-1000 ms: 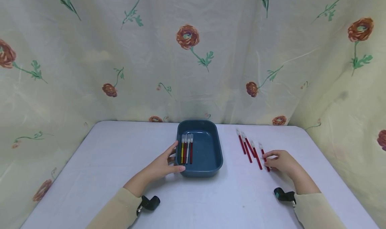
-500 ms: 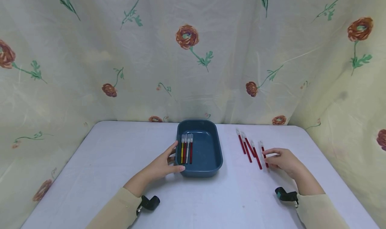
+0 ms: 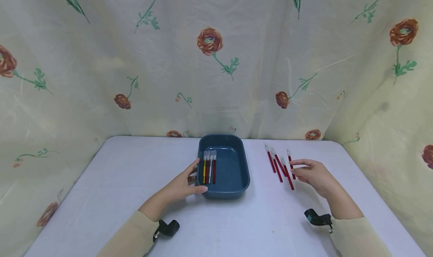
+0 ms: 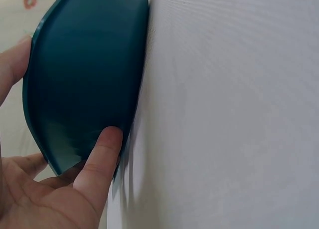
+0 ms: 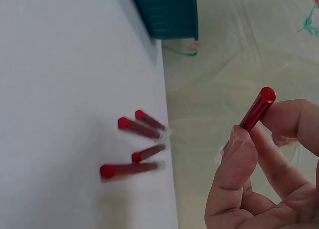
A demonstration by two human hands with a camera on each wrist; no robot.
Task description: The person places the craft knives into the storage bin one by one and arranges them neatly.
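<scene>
At the left, the person's left hand [image 3: 179, 185] held the near left part of a blue tray [image 3: 233, 170], thumb and fingers curled around its outer wall; neither had shifted over the last second. Inside, a row of capped pens [image 3: 211, 170] lay side by side along the tray's left wall, also unmoved. Well to the right of the tray, red pens [image 3: 277, 170] lay in a loose, slanting cluster on the white surface [image 3: 135, 159]. Just beside that cluster, on its right, the right hand [image 3: 314, 178] pinched a single red pen [image 5: 257, 109] between thumb and fingers. That pen had just moved away from the person and a little leftward, and appeared lifted, which put it free of the surface, though outside the tray. Counted from left to right, there were one tray; four pens in it, one yellow, one white and two that looked red; four loose red pens; and one pen in the right hand.
</scene>
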